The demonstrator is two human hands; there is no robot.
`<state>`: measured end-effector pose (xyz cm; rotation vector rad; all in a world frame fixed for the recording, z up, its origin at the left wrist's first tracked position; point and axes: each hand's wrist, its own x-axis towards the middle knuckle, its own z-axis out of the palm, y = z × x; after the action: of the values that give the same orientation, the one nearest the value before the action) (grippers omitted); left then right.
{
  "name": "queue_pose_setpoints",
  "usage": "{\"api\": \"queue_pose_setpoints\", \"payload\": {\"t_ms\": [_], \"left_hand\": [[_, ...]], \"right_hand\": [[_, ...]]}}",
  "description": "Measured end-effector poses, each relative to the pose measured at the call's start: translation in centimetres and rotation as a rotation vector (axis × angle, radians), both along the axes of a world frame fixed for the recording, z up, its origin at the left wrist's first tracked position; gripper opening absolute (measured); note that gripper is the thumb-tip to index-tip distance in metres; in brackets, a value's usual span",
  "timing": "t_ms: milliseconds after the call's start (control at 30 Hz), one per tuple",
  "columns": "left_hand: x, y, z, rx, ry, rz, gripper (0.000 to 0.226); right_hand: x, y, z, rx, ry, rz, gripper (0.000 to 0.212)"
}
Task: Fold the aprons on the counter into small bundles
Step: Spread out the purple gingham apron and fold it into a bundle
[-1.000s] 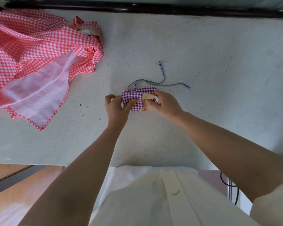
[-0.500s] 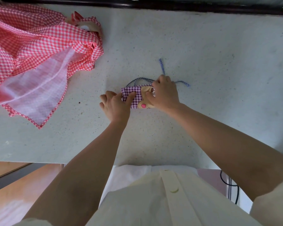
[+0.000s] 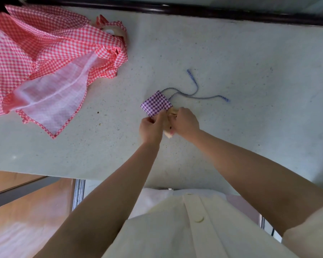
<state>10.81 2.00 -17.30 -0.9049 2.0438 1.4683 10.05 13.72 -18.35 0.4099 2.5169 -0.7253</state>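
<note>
1. Roughly mid-counter (image 3: 241, 53), somewhat nearer the near edge than the far one: purple apron (image 3: 156, 103), purple-white check, folded down to a small square that sits cornerwise, flat on the surface.
2. Left hand (image 3: 150, 127) pinches the near corner of that square, thumb and fingers curled onto the cloth.
3. Right hand (image 3: 185, 121) is just beside the left, fingers curled down on the same apron at its tan patch (image 3: 167, 134). The patch sticks out between the two hands, with a pink spot at its near end.
4. Apron ties (image 3: 194, 90), thin blue-white cord, run loose from the far-right side of the square. One end points toward the far edge, the other lies toward the right edge; neither hand touches them.
5. Far left corner of the counter: red apron (image 3: 45, 53), red-white check, unfolded and crumpled, pale underside showing, one corner pointing toward the near edge. A tan piece shows at its far-right side. Well apart from the purple one.
6. Dark rail (image 3: 194, 11) runs along the far edge.
7. Near edge: person's cream buttoned shirt (image 3: 175, 235), and wooden floor (image 3: 26, 211) below the near left.
</note>
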Motion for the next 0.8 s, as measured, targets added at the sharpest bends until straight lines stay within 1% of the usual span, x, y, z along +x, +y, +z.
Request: {"api": "queue_pose_setpoints", "payload": {"t_ms": [100,167,200,233,333,400,467,567,600,633,733,767,800], "left_hand": [[0.1,0.4,0.5,0.135,-0.011,0.082,0.039],[0.0,0.1,1.1,0.260,-0.023,0.151,0.027],[-0.1,-0.2,1.5,0.319,-0.020,0.181,0.025],[-0.1,-0.4,1.9,0.363,-0.009,0.206,0.025],[0.0,-0.8,3.4,0.429,0.023,0.238,0.035],[0.0,-1.2,4.2,0.468,0.043,0.233,0.031],[-0.1,-1.9,4.8,0.515,0.070,0.201,0.029],[-0.2,-3.2,5.5,0.549,0.086,0.089,0.022],[-0.2,-3.7,5.7,0.554,0.086,0.042,0.021],[-0.2,-4.1,5.9,0.561,0.083,0.007,0.020],[0.1,-4.8,6.6,0.581,0.073,-0.066,0.015],[0.2,-4.9,6.8,0.575,0.072,-0.088,0.015],[0.3,-4.9,6.9,0.568,0.071,-0.102,0.017]], "right_hand": [[0.8,-0.5,0.4,-0.101,0.044,0.001,0.028],[1.3,-0.9,1.2,-0.198,0.107,0.012,0.027],[1.5,-1.1,1.6,-0.237,0.140,0.002,0.026],[1.8,-1.2,2.0,-0.264,0.172,-0.012,0.024],[2.1,-1.4,2.5,-0.341,0.225,-0.021,0.021],[2.4,-1.2,3.1,-0.387,0.252,0.003,0.023],[2.5,-0.9,4.1,-0.396,0.324,0.012,0.028],[2.7,-0.4,5.7,-0.498,0.516,-0.121,0.037],[2.5,-0.1,6.0,-0.552,0.515,-0.166,0.036],[2.4,0.1,6.4,-0.609,0.456,-0.195,0.034],[2.0,0.1,7.9,-0.816,0.116,-0.254,0.033],[1.8,-0.1,8.2,-0.847,0.020,-0.268,0.032],[1.7,-0.2,8.4,-0.841,-0.037,-0.267,0.031]]}}
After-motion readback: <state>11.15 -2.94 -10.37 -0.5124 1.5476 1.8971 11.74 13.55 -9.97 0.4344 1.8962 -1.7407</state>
